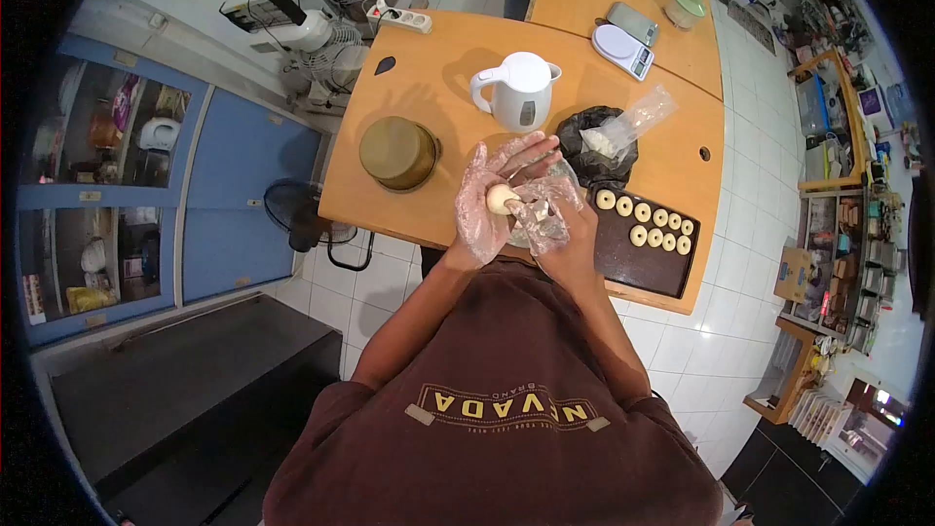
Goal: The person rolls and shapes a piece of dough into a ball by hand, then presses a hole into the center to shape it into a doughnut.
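A small pale dough ball point(503, 199) rests on the palm of my left hand point(479, 209), which is turned up with its fingers stretched out and dusted white with flour. My right hand point(553, 224) is closed, its floury fingertips pressed against the dough ball's right side. Both hands are above the near edge of the wooden table point(458, 68). To the right lies a dark baking tray point(633, 268) with several ring-shaped dough pieces point(640, 236) in two rows. Something pale under my hands is mostly hidden.
A white electric kettle point(521, 88) stands ahead, with a brown-green round container point(397, 153) to the left. A black plastic bag point(594, 170) with a clear bag point(643, 117) lies behind the tray. Farther back are a white scale point(621, 51) and a power strip point(401, 18).
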A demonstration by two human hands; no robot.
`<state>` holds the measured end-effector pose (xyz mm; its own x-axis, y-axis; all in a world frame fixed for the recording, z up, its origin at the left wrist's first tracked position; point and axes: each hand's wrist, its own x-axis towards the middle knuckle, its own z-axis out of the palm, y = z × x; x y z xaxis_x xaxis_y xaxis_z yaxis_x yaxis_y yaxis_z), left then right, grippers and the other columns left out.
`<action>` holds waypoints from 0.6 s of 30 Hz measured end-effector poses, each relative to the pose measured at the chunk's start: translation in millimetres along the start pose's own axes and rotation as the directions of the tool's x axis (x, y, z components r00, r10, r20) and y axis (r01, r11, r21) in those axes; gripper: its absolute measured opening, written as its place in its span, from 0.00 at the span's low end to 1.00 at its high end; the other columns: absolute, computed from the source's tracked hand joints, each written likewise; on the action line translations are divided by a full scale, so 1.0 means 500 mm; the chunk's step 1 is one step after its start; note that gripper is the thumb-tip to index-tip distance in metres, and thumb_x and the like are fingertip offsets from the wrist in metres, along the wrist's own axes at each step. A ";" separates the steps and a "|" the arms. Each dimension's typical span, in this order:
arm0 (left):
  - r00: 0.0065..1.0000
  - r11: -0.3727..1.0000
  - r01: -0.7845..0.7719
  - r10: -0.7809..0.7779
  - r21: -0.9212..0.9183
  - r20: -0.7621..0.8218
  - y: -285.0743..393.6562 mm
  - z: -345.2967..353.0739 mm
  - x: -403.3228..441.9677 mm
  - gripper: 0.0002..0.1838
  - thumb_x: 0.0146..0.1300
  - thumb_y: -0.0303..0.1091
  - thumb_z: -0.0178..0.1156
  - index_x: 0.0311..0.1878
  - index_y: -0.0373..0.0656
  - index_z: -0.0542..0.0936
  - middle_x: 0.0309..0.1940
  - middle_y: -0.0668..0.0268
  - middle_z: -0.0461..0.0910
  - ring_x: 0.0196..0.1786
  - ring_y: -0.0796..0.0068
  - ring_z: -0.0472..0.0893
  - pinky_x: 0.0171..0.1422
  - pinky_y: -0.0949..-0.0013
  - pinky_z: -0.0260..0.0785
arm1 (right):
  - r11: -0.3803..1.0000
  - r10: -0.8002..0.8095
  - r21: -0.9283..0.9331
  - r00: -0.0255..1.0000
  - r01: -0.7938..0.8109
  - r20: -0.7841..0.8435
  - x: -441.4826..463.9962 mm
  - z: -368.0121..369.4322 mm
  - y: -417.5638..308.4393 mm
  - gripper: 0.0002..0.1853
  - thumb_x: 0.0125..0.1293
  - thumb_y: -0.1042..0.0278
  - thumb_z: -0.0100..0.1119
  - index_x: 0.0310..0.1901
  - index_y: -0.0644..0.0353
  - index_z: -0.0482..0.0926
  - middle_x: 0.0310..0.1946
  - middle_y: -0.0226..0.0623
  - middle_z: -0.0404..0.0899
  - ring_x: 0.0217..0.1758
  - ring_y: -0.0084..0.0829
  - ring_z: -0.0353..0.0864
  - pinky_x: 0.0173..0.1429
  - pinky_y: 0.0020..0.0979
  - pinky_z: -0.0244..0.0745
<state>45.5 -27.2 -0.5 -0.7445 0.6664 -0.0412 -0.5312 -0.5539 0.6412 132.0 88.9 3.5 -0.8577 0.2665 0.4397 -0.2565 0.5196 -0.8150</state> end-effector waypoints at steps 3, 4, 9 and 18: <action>0.996 0.990 -0.011 -0.002 -0.142 -0.090 0.000 0.001 -0.003 0.41 0.83 0.61 0.33 0.78 0.31 0.64 0.77 0.44 0.67 0.79 0.52 0.69 0.81 0.50 0.65 | 1.000 -0.012 0.013 0.999 0.011 0.040 -0.003 -0.010 -0.001 0.17 0.57 0.76 0.75 0.50 0.65 0.87 0.45 0.50 0.87 0.49 0.54 0.87 0.55 0.45 0.82; 0.994 0.980 0.015 -0.036 -0.196 -0.101 0.001 -0.002 -0.005 0.41 0.84 0.61 0.33 0.78 0.31 0.64 0.77 0.44 0.67 0.79 0.52 0.69 0.81 0.50 0.65 | 0.999 -0.032 0.021 0.998 0.031 0.053 -0.002 -0.014 0.002 0.17 0.57 0.76 0.75 0.49 0.65 0.87 0.46 0.50 0.87 0.49 0.54 0.87 0.55 0.46 0.82; 0.986 0.963 0.128 -0.149 -0.236 -0.076 0.007 -0.014 -0.014 0.39 0.84 0.59 0.35 0.78 0.31 0.64 0.76 0.44 0.69 0.78 0.52 0.70 0.81 0.50 0.67 | 0.998 -0.064 0.030 0.984 0.060 0.166 0.009 -0.027 0.020 0.16 0.58 0.75 0.75 0.48 0.66 0.87 0.48 0.51 0.87 0.50 0.55 0.87 0.57 0.48 0.81; 0.995 0.987 0.039 -0.053 -0.155 -0.087 -0.002 -0.003 -0.016 0.37 0.84 0.59 0.36 0.76 0.32 0.66 0.76 0.43 0.68 0.76 0.50 0.71 0.73 0.56 0.75 | 0.996 0.078 0.050 0.997 -0.079 0.027 -0.008 -0.006 -0.006 0.11 0.64 0.75 0.72 0.47 0.67 0.86 0.39 0.46 0.87 0.36 0.38 0.86 0.42 0.36 0.78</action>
<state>51.3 -33.0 -2.0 -0.7475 0.6489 -0.1419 -0.6164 -0.5980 0.5123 137.7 88.6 5.1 -0.8866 0.2842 0.3648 -0.2097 0.4561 -0.8649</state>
